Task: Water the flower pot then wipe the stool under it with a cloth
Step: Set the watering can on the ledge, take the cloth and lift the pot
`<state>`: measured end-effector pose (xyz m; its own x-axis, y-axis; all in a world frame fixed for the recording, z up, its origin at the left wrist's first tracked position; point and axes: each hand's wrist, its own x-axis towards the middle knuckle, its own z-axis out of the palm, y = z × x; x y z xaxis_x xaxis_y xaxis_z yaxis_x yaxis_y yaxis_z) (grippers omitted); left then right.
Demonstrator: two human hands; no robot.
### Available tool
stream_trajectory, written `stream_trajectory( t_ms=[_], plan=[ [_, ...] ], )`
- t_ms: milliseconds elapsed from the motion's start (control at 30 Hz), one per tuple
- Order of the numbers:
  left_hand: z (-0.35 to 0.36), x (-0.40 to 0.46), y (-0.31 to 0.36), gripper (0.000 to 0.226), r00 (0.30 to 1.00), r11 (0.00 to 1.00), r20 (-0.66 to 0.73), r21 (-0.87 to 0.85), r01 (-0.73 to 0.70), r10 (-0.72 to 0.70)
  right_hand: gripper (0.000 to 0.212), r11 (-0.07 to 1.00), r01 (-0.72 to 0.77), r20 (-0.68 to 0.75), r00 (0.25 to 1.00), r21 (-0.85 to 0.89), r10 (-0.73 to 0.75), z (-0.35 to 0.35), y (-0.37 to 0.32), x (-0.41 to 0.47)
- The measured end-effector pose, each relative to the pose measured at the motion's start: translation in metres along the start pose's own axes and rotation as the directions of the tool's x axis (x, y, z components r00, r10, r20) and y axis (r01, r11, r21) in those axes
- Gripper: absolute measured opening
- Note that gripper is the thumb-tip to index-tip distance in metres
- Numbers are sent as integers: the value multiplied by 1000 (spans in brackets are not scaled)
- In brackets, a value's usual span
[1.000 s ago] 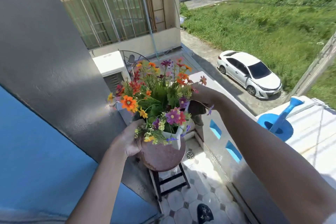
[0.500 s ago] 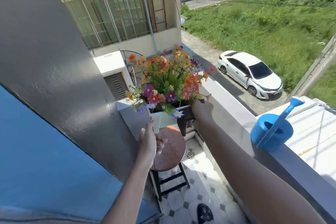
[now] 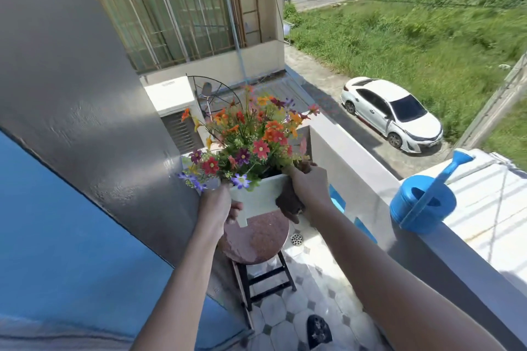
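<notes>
A white flower pot (image 3: 258,198) full of colourful flowers (image 3: 251,139) hangs in the air just above the round brown stool (image 3: 258,241), whose top is bare. My left hand (image 3: 218,205) grips the pot's left side. My right hand (image 3: 310,185) grips its right rim, with a dark brown cloth (image 3: 288,204) pinched against the pot and hanging down. The blue watering can (image 3: 422,202) stands on the balcony ledge to the right, apart from both hands.
A grey wall (image 3: 85,94) rises close on the left and the white parapet (image 3: 368,177) runs along the right. The stool stands on a tiled floor (image 3: 288,310) with a drain (image 3: 296,239) and a dark slipper (image 3: 319,330). A street with a white car (image 3: 393,114) lies below.
The pot came up off the stool and moved away from me. My left hand, loose beside the pot half a second ago, now grips its side.
</notes>
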<state>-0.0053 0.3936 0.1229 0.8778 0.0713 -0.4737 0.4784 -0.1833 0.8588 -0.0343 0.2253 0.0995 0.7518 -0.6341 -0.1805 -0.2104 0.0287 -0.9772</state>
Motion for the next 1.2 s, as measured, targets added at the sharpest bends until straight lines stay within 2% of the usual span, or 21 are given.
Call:
stream_trajectory(
  t_ms=[100, 267, 367, 500, 600, 700, 800, 1033, 1133, 1200],
  plan=[
    [1, -7, 0, 28, 997, 999, 62, 3, 49, -49, 32, 999, 31, -24, 999, -38, -32, 0, 6, -2],
    [5, -10, -9, 31, 999, 966, 42, -257, 2, 9, 33, 999, 40, -13, 999, -15, -40, 8, 20, -18],
    [-1, -7, -4, 32, 997, 944, 74, -329, -10, 36, 38, 997, 59, 40, 997, 55, -62, 6, 18, -25],
    [-9, 0, 2, 39, 993, 950, 120, -311, 20, 18, 62, 997, 83, 87, 993, 8, -83, -1, 2, -12],
    [-12, 3, 0, 36, 993, 943, 116, -332, 23, 17, 49, 977, 179, 153, 975, -119, -160, -4, -11, 7],
    [-13, 2, -2, 33, 989, 938, 145, -346, 26, 26, 43, 987, 153, 182, 973, -54, -141, -4, -21, 26],
    [-9, -2, -3, 38, 990, 929, 138, -367, 33, 19, 40, 992, 110, 197, 976, -61, -96, 0, -13, 41],
    [-14, 3, -7, 35, 997, 848, 71, -525, 67, -35, 45, 975, 111, 232, 970, -193, -65, 3, 30, 19],
    [-16, 5, -7, 35, 998, 861, 57, -504, 62, -38, 52, 981, 98, 275, 960, -165, -50, 5, 55, 10],
    [-16, 5, -6, 36, 998, 882, 61, -467, 58, -34, 49, 990, 84, 269, 962, -112, -51, 3, 55, 7]
  ],
)
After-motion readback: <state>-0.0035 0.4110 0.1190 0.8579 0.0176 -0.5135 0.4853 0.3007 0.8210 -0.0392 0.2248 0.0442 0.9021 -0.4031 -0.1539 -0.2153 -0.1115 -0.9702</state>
